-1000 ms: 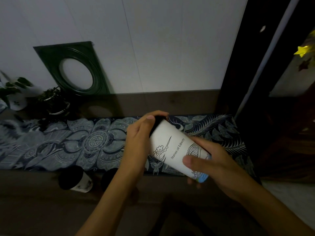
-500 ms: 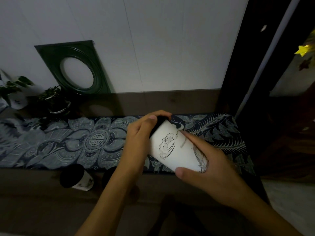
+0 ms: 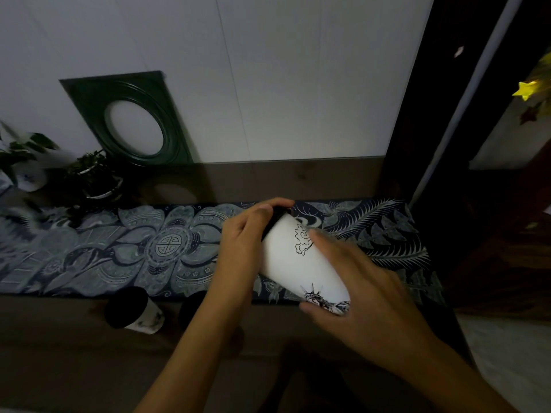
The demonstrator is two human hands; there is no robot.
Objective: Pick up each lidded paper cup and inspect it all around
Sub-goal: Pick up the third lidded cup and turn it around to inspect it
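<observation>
Hands hold one white paper cup with a black lid in the air above the near edge of the patterned dark-blue cloth runner. The cup lies tilted, its lid end up and away, its base low and toward the viewer. The left hand curls its fingers round the lid end; the right hand wraps the lower body, thumb under the base by a printed crowned head, fingers over the far side. A line-drawn cloud shows on the cup wall between the two hands.

On the brown bench, left of the left forearm, stands a second black-lidded white paper cup. Just beside it a third dark lid is partly hidden behind that forearm; its cup body cannot be made out. At the back left a dark green square frame with a round opening leans on the white panelled wall, with small potted plants near it.
</observation>
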